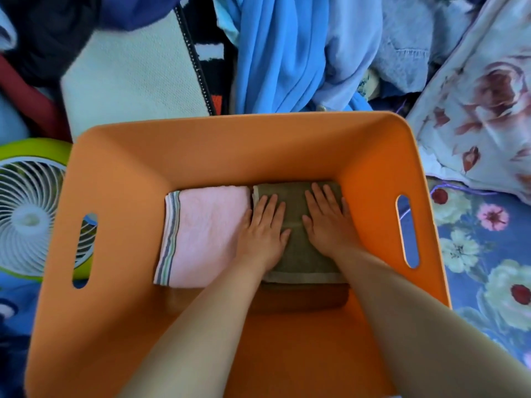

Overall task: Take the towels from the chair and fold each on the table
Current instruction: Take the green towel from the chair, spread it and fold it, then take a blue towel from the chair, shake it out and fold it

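Note:
A deep orange bin (pixel 218 147) fills the middle of the view. On its floor lie two folded towels side by side. The pink towel (pixel 207 234) with a striped edge is on the left. The olive-green towel (pixel 298 254) is on the right, stacked on a brown folded towel (pixel 301 300) that shows at its near edge. My left hand (pixel 263 228) and my right hand (pixel 327 222) both lie flat on the green towel, fingers straight and pointing away from me.
A white and green fan (pixel 28 214) stands left of the bin. Behind the bin hang blue garments (pixel 275 53) and a white knit cloth (pixel 129 79). A floral pillow (pixel 482 110) and a floral sheet (pixel 474 248) lie to the right.

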A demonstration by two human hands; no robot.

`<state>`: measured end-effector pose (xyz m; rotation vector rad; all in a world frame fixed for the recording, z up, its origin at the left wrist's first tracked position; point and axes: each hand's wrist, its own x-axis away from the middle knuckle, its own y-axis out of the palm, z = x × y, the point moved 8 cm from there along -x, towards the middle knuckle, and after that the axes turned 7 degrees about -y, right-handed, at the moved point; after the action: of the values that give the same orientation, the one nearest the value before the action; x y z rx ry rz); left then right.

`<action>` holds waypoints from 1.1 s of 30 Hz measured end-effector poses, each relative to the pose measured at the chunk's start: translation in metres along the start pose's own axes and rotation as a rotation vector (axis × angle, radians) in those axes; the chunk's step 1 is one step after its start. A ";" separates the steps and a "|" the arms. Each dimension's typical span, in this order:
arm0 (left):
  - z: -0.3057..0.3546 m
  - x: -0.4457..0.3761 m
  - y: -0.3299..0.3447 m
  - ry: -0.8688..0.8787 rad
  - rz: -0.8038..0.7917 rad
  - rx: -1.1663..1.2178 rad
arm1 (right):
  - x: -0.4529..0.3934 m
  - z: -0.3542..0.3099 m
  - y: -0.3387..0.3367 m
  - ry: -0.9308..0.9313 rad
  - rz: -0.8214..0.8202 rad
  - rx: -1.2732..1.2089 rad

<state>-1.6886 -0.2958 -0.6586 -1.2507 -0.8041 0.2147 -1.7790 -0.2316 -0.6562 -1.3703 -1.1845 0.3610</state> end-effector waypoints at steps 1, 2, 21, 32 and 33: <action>0.001 0.000 -0.005 -0.001 -0.015 0.002 | 0.000 -0.002 -0.004 0.001 -0.035 0.017; 0.003 0.001 -0.011 0.006 -0.030 -0.001 | 0.003 -0.002 -0.010 0.006 -0.072 0.035; 0.074 0.234 -0.317 -0.188 0.437 -0.112 | 0.264 -0.062 -0.303 -0.288 0.506 0.175; 0.191 0.483 -0.369 -0.004 0.571 -0.257 | 0.568 -0.050 -0.353 -0.115 0.768 0.164; 0.204 0.504 -0.369 0.028 0.589 -0.268 | 0.599 -0.047 -0.351 -0.084 0.800 0.160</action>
<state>-1.5607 0.0166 -0.0948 -1.7238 -0.4287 0.5759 -1.6315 0.1291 -0.0803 -1.6529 -0.6035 1.0597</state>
